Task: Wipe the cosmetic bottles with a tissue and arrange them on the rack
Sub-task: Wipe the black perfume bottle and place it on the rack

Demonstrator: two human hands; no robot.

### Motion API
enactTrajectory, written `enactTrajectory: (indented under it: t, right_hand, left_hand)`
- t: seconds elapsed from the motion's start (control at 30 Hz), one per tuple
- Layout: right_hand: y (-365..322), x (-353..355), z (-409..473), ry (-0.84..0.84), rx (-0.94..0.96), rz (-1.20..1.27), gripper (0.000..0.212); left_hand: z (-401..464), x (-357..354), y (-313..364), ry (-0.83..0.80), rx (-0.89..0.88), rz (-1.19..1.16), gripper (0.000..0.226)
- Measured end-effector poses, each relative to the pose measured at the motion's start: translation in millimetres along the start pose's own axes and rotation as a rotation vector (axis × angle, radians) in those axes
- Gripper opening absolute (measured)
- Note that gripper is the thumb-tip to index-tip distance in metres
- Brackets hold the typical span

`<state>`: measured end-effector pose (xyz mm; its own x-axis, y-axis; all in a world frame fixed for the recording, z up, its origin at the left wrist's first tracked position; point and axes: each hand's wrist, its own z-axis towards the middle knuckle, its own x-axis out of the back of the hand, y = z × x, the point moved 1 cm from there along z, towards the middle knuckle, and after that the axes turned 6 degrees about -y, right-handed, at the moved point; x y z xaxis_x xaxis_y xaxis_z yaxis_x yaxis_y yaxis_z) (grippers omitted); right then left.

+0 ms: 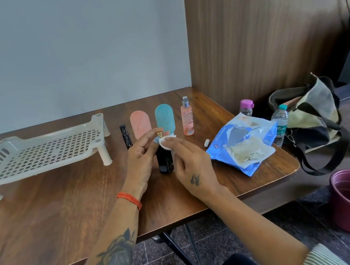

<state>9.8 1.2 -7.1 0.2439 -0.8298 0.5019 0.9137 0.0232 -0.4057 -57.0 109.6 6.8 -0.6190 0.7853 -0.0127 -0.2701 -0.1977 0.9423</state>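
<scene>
You are on what looks like the first bottle: the beige plastic rack (40,152) at the left of the wooden table (66,208) carries nothing yet, so none of the arranging is done. Your left hand (143,158) curls its fingers around the upper part of the black bottle with the gold cap (164,159), which stands upright on the table between your hands. Your right hand (187,158) presses a round white cotton pad (164,142) against the bottle's neck with fairly straight fingers. Behind your hands, waiting in a row and apparently not yet wiped, are a slim black tube (126,139), a pink capsule-shaped bottle (140,124), a teal capsule-shaped bottle (165,117) and a peach spray bottle (187,116). The opened blue pack of wipes (241,144) lies just to the right. By my reckoning, five items remain to clean and place on the rack.
</scene>
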Motion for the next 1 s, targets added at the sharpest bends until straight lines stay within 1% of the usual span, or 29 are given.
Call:
enactTrajectory:
  t: [0.07,0.17,0.3,0.43,0.53,0.6,0.7,0.83,0.9,1.0]
  right_hand:
    - [-0.4,-1.1,0.5,-0.047,0.007,-0.007,0.039]
    - [1.2,-0.3,0.9,-0.051,0.006,-0.004,0.040]
    - [1.1,1.5,-0.2,-0.009,-0.011,0.017,0.036]
    - [3.6,3.2,-1.8,0.068,-0.020,0.027,0.024]
    - [4.0,2.8,-2.8,0.092,-0.030,-0.003,0.027]
    - [1.8,0.9,-3.0,0.086,-0.018,-0.018,0.026]
    - [0.0,-1.0,-1.7,0.011,0.018,-0.022,0.030]
    - [3.4,0.1,-3.1,-0.046,-0.004,-0.006,0.023]
    - [2.4,0.6,-3.5,-0.035,-0.033,-0.017,0.020]
    - [0.9,0.1,-1.9,-0.008,-0.029,-0.015,0.022]
  left_hand:
    - [-0.3,-1.4,0.9,-0.005,-0.008,-0.004,0.023]
    - [-0.7,-2.3,0.5,-0.020,-0.006,-0.004,0.023]
    - [-0.8,-2.4,-0.3,-0.020,0.020,0.003,0.023]
    - [-1.2,-2.5,-0.8,-0.038,0.052,-0.024,0.030]
    - [-0.4,-1.8,-1.9,-0.024,0.050,-0.030,0.034]
    - [0.2,-1.4,-2.3,-0.001,0.048,-0.017,0.032]
    - [1.3,0.5,-4.4,0.028,0.062,0.013,0.029]
    - [1.5,0.2,-2.2,0.086,0.079,-0.040,0.018]
    - [1.1,0.0,-0.4,0.113,0.084,-0.058,0.017]
    - [0.3,0.3,-0.1,0.109,0.085,-0.062,0.017]
